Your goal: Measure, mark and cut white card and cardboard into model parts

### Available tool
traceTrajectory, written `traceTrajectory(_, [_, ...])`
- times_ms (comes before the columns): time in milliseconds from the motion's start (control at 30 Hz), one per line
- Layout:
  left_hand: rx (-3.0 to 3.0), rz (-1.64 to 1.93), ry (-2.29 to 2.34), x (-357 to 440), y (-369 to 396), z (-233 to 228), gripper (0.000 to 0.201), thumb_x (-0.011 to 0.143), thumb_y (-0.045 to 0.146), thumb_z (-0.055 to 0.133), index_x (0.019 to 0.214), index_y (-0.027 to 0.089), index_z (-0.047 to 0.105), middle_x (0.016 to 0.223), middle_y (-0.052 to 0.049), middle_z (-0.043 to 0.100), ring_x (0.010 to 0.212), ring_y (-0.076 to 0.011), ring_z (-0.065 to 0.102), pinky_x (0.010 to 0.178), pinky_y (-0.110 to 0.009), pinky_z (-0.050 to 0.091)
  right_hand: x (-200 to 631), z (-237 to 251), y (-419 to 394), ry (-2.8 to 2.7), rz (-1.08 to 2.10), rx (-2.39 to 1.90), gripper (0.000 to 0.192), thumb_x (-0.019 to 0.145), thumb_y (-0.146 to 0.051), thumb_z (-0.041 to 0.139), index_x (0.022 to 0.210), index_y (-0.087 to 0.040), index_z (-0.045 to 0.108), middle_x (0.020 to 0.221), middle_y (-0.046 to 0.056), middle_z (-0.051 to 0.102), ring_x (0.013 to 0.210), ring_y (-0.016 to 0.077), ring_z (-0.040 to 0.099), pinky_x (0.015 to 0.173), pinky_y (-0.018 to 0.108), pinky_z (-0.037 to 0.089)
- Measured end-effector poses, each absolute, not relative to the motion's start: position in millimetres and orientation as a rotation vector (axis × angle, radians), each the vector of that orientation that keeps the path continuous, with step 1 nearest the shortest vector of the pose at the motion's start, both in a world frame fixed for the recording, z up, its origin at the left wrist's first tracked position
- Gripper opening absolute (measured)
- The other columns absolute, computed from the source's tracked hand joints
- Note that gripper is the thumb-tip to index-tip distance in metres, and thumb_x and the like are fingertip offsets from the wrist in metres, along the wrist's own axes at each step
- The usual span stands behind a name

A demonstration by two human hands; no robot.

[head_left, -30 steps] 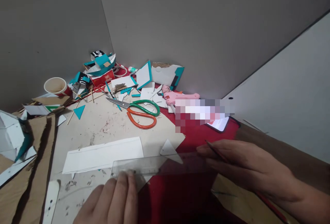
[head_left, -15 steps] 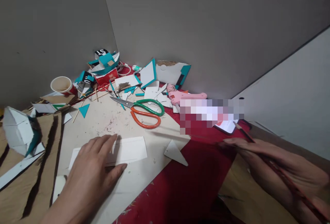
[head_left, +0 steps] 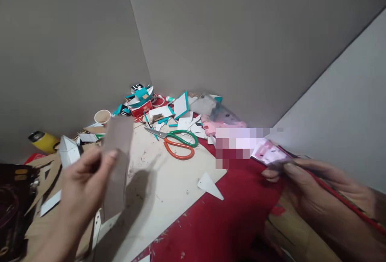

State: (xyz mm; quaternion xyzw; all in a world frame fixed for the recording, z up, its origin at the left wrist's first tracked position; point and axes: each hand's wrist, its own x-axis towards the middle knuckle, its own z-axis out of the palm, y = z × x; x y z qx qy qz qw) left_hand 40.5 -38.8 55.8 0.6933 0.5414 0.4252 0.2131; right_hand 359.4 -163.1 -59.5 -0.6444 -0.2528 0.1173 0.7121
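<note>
My left hand [head_left: 81, 189] pinches a long card strip [head_left: 117, 165] and holds it upright above the pale work board [head_left: 169, 189]; its greyish side faces me. My right hand [head_left: 310, 197] grips a red pencil [head_left: 346, 205] and the end of a clear plastic ruler [head_left: 223, 113]. The blurred ruler reaches up and left over the red mat [head_left: 235, 213]. A small white card triangle [head_left: 210, 185] lies at the board's edge between my hands.
Green and orange scissors [head_left: 177, 143] lie on the board. Teal and white card scraps [head_left: 141, 99] pile in the wall corner, with a paper cup [head_left: 102, 116] and a yellow bottle [head_left: 44, 141] at the left. A pink glue gun [head_left: 211, 127] shows behind the ruler.
My left hand left the ruler, reached onto the white strip and lifted it off the board. My right hand carried the ruler away to the right and raised it. The view turned left.
</note>
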Motion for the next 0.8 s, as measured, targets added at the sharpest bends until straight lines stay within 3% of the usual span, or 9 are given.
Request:
traceTrajectory(100, [1.379, 1.535, 1.37, 50, -34, 77, 0.021, 0.071, 0.034, 0.075, 0.085, 0.019, 0.069, 0.077, 0.001, 0.067, 0.07, -0.0142, 0.06, 0.062, -0.023, 0.049, 360, -61, -163, -0.409, 0.522, -1.173, 0.029, 0.058, -0.036, 0.086, 0.076, -0.022, 0.069, 0.057, 0.001, 0.07, 0.052, 0.015, 0.068, 0.057, 0.019, 0.059])
traceTrajectory(200, [1.167, 1.514, 1.239, 58, -23, 66, 0.031, 0.063, 0.025, 0.078, 0.092, 0.02, 0.068, 0.092, 0.001, 0.071, 0.074, -0.0134, 0.063, 0.065, -0.024, 0.051, 358, -58, -168, -0.352, 0.608, -1.14, 0.033, 0.052, -0.031, 0.089, 0.075, -0.019, 0.069, 0.058, 0.003, 0.071, 0.051, 0.0142, 0.068, 0.055, 0.016, 0.058])
traceTrajectory(300, [1.027, 1.343, 1.305, 60, -18, 34, 0.032, 0.059, 0.018, 0.077, 0.088, 0.017, 0.065, 0.076, 0.002, 0.068, 0.058, -0.0097, 0.059, 0.054, -0.021, 0.047, 357, -55, -175, -0.365, 0.672, -1.164, 0.037, 0.049, -0.034, 0.09, 0.076, -0.02, 0.069, 0.054, 0.004, 0.07, 0.048, 0.0152, 0.067, 0.051, 0.016, 0.057])
traceTrajectory(400, [0.945, 1.242, 1.355, 62, -27, 5, 0.016, 0.068, 0.021, 0.074, 0.074, 0.014, 0.061, 0.055, 0.006, 0.052, 0.048, -0.0069, 0.049, 0.045, -0.018, 0.039, 357, -53, -181, -0.398, 0.773, -1.201, 0.039, 0.048, -0.038, 0.09, 0.074, -0.019, 0.069, 0.054, 0.005, 0.071, 0.048, 0.0161, 0.067, 0.049, 0.017, 0.057])
traceTrajectory(467, [0.902, 1.18, 1.377, 65, -39, -6, 0.017, 0.081, 0.025, 0.067, 0.073, 0.014, 0.057, 0.056, 0.007, 0.048, 0.045, -0.0054, 0.043, 0.041, -0.017, 0.036, 358, -52, -185, -0.437, 0.83, -1.219, 0.04, 0.048, -0.04, 0.09, 0.073, -0.018, 0.068, 0.055, 0.006, 0.071, 0.047, 0.0157, 0.066, 0.048, 0.016, 0.056])
traceTrajectory(567, [0.841, 1.107, 1.383, 73, -58, -12, 0.015, 0.09, 0.026, 0.06, 0.081, 0.014, 0.058, 0.068, 0.005, 0.055, 0.05, -0.0057, 0.049, 0.044, -0.018, 0.041, 357, -53, -190, -0.53, 0.887, -1.237, 0.04, 0.054, -0.042, 0.088, 0.077, -0.017, 0.067, 0.058, 0.006, 0.072, 0.05, 0.015, 0.066, 0.051, 0.017, 0.056])
traceTrajectory(700, [0.75, 1.037, 1.374, 85, -83, -14, 0.011, 0.084, 0.005, 0.058, 0.076, 0.011, 0.056, 0.073, -0.004, 0.063, 0.066, -0.0118, 0.066, 0.061, -0.023, 0.055, 355, -58, -191, -0.677, 0.926, -1.236, 0.038, 0.065, -0.045, 0.083, 0.084, -0.017, 0.066, 0.063, 0.004, 0.073, 0.054, 0.0138, 0.067, 0.054, 0.019, 0.056])
traceTrajectory(800, [0.728, 0.959, 1.368, 85, -98, -16, 0.007, 0.082, 0.006, 0.057, 0.076, 0.01, 0.057, 0.079, -0.013, 0.068, 0.07, -0.0172, 0.07, 0.068, -0.029, 0.058, 353, -59, -189, -0.791, 0.963, -1.23, 0.037, 0.07, -0.048, 0.079, 0.085, -0.017, 0.066, 0.064, 0.004, 0.072, 0.055, 0.0136, 0.066, 0.053, 0.02, 0.054])
